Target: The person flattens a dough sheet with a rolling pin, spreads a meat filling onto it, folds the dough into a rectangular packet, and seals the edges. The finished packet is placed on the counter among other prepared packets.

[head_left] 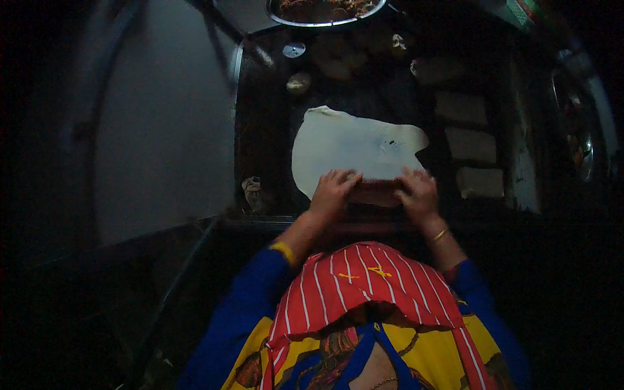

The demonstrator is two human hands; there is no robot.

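Note:
A thin, pale sheet of dough (351,141) lies spread on a dark worktop, with a wavy outline and a small torn hole toward its right side. At its near edge, my left hand (335,191) has its fingers curled over the dough. My right hand (418,192) grips the same edge farther right, slightly blurred. Between the two hands a reddish-brown strip (378,192) shows in shadow; whether it is filling or folded dough, I cannot tell.
Several folded rectangular dough parcels (472,145) line the right side. A metal bowl of brown filling (321,22) stands at the back. Behind the sheet are a small round lump (299,83) and a shiny disc (294,49). A crumpled pale thing (252,192) lies front left.

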